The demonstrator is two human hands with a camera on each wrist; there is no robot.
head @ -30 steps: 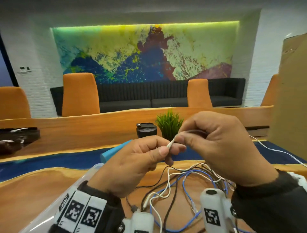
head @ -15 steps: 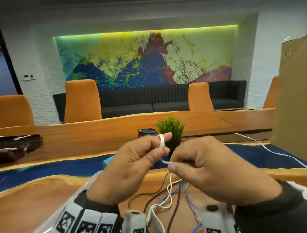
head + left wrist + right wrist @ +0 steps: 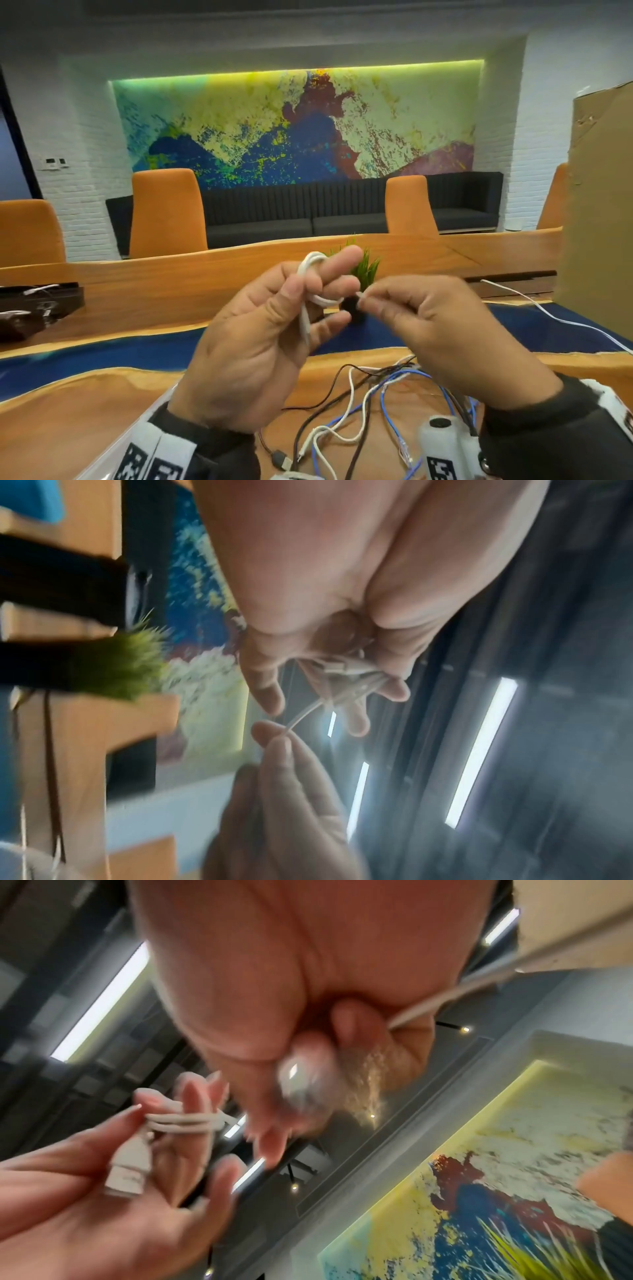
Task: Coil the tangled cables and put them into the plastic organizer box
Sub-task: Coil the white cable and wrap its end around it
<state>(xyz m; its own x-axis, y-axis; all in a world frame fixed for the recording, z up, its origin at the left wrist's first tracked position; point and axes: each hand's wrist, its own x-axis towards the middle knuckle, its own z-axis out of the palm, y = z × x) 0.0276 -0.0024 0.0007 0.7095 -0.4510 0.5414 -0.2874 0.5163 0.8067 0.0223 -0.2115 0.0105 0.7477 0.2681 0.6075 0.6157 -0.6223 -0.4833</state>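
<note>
My left hand (image 3: 325, 291) is raised over the table with a white cable (image 3: 308, 277) wound in loops round its index and middle fingers, thumb against it. The right wrist view shows the cable's USB plug (image 3: 128, 1164) lying in that palm below the loops (image 3: 185, 1122). My right hand (image 3: 368, 298) pinches the cable just right of the left fingers; the left wrist view shows the same pinch (image 3: 274, 737). The cable's free length (image 3: 548, 315) trails off to the right. A tangle of black, white and blue cables (image 3: 376, 404) lies below. The clear plastic box's edge (image 3: 113, 455) shows bottom left.
A small green plant (image 3: 368, 267) in a black pot stands right behind the hands. A cardboard sheet (image 3: 599, 205) rises at the right edge. A dark tray (image 3: 37, 301) sits far left on the wooden table (image 3: 171, 284); orange chairs stand beyond it.
My left hand has risen and turned palm toward me, with more white cable wound round its fingers. My right hand has come up from below to beside the left fingers.
</note>
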